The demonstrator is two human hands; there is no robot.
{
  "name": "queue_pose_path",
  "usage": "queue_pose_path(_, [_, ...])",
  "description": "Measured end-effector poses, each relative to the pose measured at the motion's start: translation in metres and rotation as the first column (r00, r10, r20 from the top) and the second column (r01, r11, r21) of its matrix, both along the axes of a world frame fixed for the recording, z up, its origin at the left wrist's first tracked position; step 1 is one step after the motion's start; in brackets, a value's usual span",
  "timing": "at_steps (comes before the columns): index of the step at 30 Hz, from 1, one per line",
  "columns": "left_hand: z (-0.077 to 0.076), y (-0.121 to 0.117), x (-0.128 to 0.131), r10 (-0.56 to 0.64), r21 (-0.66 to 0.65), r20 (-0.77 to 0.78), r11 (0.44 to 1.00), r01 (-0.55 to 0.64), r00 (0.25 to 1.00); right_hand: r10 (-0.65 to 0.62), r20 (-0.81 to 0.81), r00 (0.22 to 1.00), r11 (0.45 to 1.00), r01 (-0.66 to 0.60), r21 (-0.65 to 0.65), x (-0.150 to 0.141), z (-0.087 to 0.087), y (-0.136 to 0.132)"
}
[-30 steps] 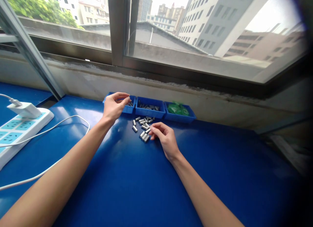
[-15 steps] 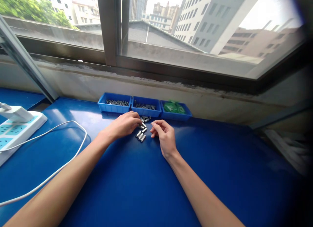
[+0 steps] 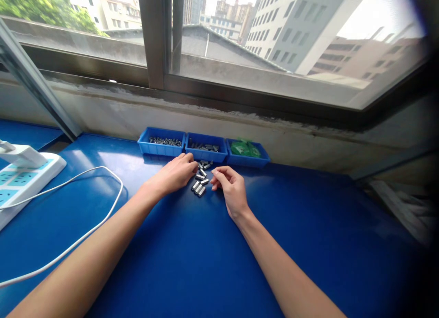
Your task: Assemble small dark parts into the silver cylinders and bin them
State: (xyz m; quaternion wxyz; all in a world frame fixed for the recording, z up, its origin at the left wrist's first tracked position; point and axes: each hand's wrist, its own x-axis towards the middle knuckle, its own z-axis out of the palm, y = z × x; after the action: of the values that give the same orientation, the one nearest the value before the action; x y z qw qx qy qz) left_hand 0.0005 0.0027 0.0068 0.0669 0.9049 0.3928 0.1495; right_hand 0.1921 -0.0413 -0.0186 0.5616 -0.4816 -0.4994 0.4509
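Observation:
My left hand (image 3: 180, 172) is over the blue table, its fingers curled closed at the left edge of a loose group of small silver metal pieces (image 3: 198, 188) with dark ends. Any piece in its fingertips is hidden. Several pieces lie side by side nearest me; others are scattered behind them, up to the bins. Just right of the pieces, my right hand (image 3: 232, 190) is held with thumb and fingertips pinched together. Whatever may be between those fingertips is too small to make out.
Three blue bins stand in a row by the wall: the left bin (image 3: 160, 149) and middle bin (image 3: 206, 155) hold small metal parts, the right bin (image 3: 248, 161) green packets. A white power strip (image 3: 34, 180) and white cable (image 3: 89, 235) lie at left. A window is behind.
My left hand has shifted slightly back, uncovering more of the metal pieces. My right hand stays nearly still. The view has tilted a little.

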Motion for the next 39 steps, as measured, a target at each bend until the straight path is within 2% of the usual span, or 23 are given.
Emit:
queue_pose_path(5, [-0.004,-0.001,-0.002,0.017,-0.008,0.049,1.0,-0.017,0.999,0.003,-0.001,1.0,1.0,-0.003,-0.002,-0.001,0.0,0.001])
queue_pose_path(8, [-0.005,0.0,-0.003,0.033,-0.044,0.221,0.999,-0.024,0.975,0.0,0.001,1.0,1.0,0.0,-0.006,-0.001,0.0,0.0])
queue_pose_path(10, [-0.004,0.001,-0.001,0.06,-0.098,0.389,0.995,-0.024,0.919,0.001,0.0,1.0,1.0,-0.001,-0.007,-0.001,0.0,0.0])
queue_pose_path(12, [-0.001,-0.001,0.003,0.127,-0.224,0.559,0.975,0.002,0.819,0.003,0.001,1.0,1.0,-0.003,-0.006,-0.001,0.0,0.0])
queue_pose_path(14, [0.003,-0.004,0.008,0.25,-0.427,0.697,0.897,0.109,0.672,0.003,0.007,1.0,1.0,-0.003,-0.007,0.0,0.0,0.001])
queue_pose_path(16, [0.007,-0.008,0.011,0.417,-0.598,0.762,0.747,0.29,0.496,0.003,0.016,1.0,1.0,-0.003,-0.012,0.0,0.0,0.001])
queue_pose_path(18, [0.011,-0.012,0.012,0.57,-0.668,0.743,0.601,0.439,0.35,0.004,0.022,1.0,1.0,-0.004,-0.015,0.0,0.001,0.0])
queue_pose_path(20, [0.013,-0.013,0.011,0.671,-0.691,0.692,0.508,0.515,0.267,0.007,0.02,1.0,1.0,-0.006,-0.017,0.0,0.001,0.0])
queue_pose_path(23, [0.013,-0.012,0.009,0.727,-0.697,0.65,0.452,0.556,0.223,0.011,0.014,1.0,1.0,-0.011,-0.021,0.0,0.001,0.001])
queue_pose_path(27, [0.011,-0.009,0.006,0.731,-0.685,0.654,0.46,0.564,0.197,0.017,0.013,1.0,1.0,-0.017,-0.019,0.0,0.001,0.001])
queue_pose_path(29, [0.01,-0.005,0.004,0.719,-0.688,0.673,0.521,0.506,0.174,0.018,0.018,1.0,1.0,-0.017,-0.019,0.0,0.001,0.001])
queue_pose_path(32, [0.01,0.006,-0.004,0.624,-0.638,0.769,0.73,0.244,0.142,0.02,0.021,1.0,0.999,-0.019,-0.027,0.0,0.001,0.0])
queue_pose_path(33, [0.01,0.011,-0.008,0.581,-0.596,0.802,0.791,0.134,0.139,0.02,0.023,1.0,0.999,-0.02,-0.028,0.0,0.001,0.0])
queue_pose_path(34, [0.01,0.016,-0.012,0.547,-0.556,0.827,0.83,0.045,0.126,0.02,0.025,0.999,0.999,-0.02,-0.028,0.0,0.001,0.0])
queue_pose_path(37, [0.009,0.03,-0.022,0.489,-0.485,0.872,0.867,-0.115,0.001,0.019,0.034,0.999,0.999,-0.018,-0.031,0.001,0.001,-0.001])
queue_pose_path(39, [0.007,0.035,-0.027,0.452,-0.453,0.89,0.872,-0.187,-0.048,0.021,0.033,0.999,0.999,-0.02,-0.036,0.001,0.001,-0.001])
